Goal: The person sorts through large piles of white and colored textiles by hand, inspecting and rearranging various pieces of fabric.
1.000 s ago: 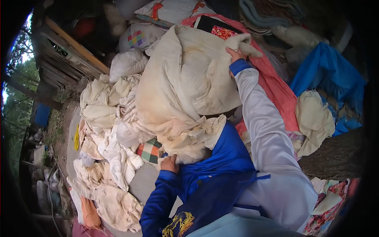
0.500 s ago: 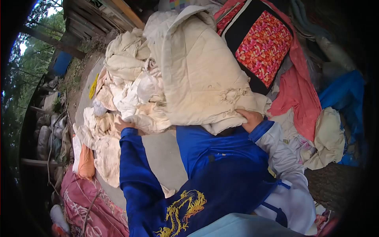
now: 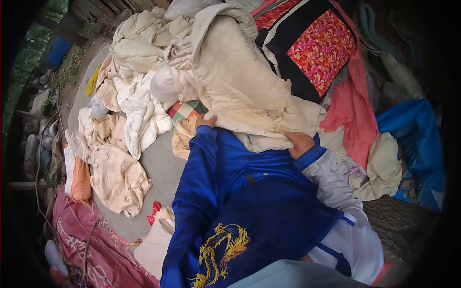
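Note:
A large cream cotton quilt (image 3: pixel 240 72), folded over and stained near its lower edge, lies in front of me across my lap. My right hand (image 3: pixel 300 143) grips its near edge, thumb on top and fingers hidden beneath. At the quilt's near left corner, my left hand (image 3: pixel 206 121) is closed on the edge, its fingers partly hidden. Beside that hand lie a red, green and cream checked cloth (image 3: pixel 186 110) and a small peach-coloured wad of cloth (image 3: pixel 183 139). White crumpled cloth (image 3: pixel 144 113) spreads farther left.
A heap of off-white padding (image 3: pixel 137 45) sits at the back left. On the right are a black-edged red floral bundle (image 3: pixel 322 50), pink cloth (image 3: pixel 354 120) and blue sheeting (image 3: pixel 413 132). An orange bag (image 3: pixel 81 182) and a maroon printed sack (image 3: pixel 89 233) lie at the left.
My left hand has moved right from the loose cloth to the quilt's left corner. The checked cloth now shows beside it. My right hand keeps its grip, and the view has shifted slightly.

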`<state>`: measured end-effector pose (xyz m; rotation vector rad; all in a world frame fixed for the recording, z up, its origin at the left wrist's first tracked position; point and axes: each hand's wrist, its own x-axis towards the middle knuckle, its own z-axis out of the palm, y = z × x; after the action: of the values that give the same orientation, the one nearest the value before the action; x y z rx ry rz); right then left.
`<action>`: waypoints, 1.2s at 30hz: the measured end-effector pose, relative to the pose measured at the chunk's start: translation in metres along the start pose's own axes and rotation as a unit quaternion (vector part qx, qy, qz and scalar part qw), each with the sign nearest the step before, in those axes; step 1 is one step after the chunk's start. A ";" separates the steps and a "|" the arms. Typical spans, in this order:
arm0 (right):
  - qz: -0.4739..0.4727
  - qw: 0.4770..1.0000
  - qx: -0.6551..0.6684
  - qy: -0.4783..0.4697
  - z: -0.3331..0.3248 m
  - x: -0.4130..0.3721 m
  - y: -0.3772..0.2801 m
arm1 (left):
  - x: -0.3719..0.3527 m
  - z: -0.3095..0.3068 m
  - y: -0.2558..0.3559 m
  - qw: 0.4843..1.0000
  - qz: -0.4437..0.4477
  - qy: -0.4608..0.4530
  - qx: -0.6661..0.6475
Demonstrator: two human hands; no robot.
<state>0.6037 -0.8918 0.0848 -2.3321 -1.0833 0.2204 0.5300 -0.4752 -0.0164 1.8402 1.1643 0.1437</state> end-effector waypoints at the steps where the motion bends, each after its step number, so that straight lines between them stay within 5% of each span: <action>1: 0.012 1.000 0.015 -0.020 0.001 -0.002 -0.001 | 0.001 -0.006 0.003 0.999 0.016 -0.011 -0.030; 5: 0.080 0.977 0.165 -0.103 -0.004 -0.002 -0.011 | -0.078 -0.025 0.068 0.934 0.265 0.132 -0.201; 8: 0.100 0.945 0.311 -0.030 -0.028 0.010 -0.040 | -0.186 -0.053 0.119 0.886 0.404 0.036 -0.225; 11: 0.106 0.811 0.576 0.003 -0.024 0.035 -0.063 | -0.251 -0.060 0.132 0.813 0.547 -0.122 -0.157; 14: 0.030 0.765 0.643 -0.009 -0.004 0.054 -0.086 | -0.268 -0.035 0.121 0.811 0.515 -0.266 -0.083; 17: 0.087 0.790 0.604 -0.054 0.020 0.053 -0.075 | -0.274 -0.029 0.107 0.825 0.463 -0.307 -0.106; 21: 0.141 0.713 0.687 -0.015 0.030 0.040 -0.078 | -0.268 -0.030 0.089 0.861 0.416 -0.253 -0.145; 27: 0.172 0.706 0.687 -0.003 0.032 0.030 -0.079 | -0.269 -0.024 0.078 0.870 0.445 -0.207 -0.052; 33: 0.178 0.800 0.572 0.032 -0.018 0.066 -0.063 | -0.268 -0.014 0.090 0.824 0.559 -0.068 0.069; 36: 0.168 0.767 0.619 0.015 -0.058 0.097 -0.064 | -0.258 -0.002 0.111 0.818 0.571 -0.021 0.061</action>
<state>0.6472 -0.8098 0.1760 -1.2365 -0.2392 0.7591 0.4613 -0.6842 0.1581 2.4099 -0.1220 0.7054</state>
